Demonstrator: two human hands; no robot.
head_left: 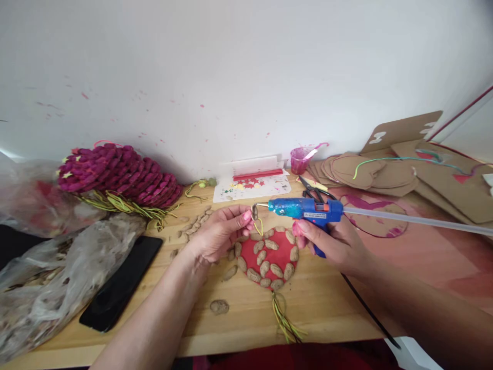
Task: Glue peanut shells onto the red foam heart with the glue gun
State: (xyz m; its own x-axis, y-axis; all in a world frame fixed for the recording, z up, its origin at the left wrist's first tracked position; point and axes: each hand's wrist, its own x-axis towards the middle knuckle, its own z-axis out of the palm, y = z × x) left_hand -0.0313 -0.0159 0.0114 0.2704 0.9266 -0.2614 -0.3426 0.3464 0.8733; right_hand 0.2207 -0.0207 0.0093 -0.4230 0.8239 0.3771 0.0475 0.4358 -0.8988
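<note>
Between the fingertips of my left hand [227,228] is a peanut [254,211], held up above the table. My right hand [327,239] grips a blue glue gun [308,209], its metal nozzle pointing left and touching or almost touching the peanut. A clear glue stick [416,220] juts out of the gun's back. Below both hands lies a red heart-shaped piece [269,249] with peanuts around its edge and several more inside. A yellow-green cord loop [260,227] shows at its top, and a tassel [284,318] hangs from its lower tip.
Loose peanuts [194,224] lie left of the heart, near a black phone [121,282] and a plastic bag [69,277]. Purple decorated pieces [119,174] are stacked behind. Star cutouts on paper [252,189], a purple cup [299,160], scissors [314,189] and cardboard shapes [354,172] line the back.
</note>
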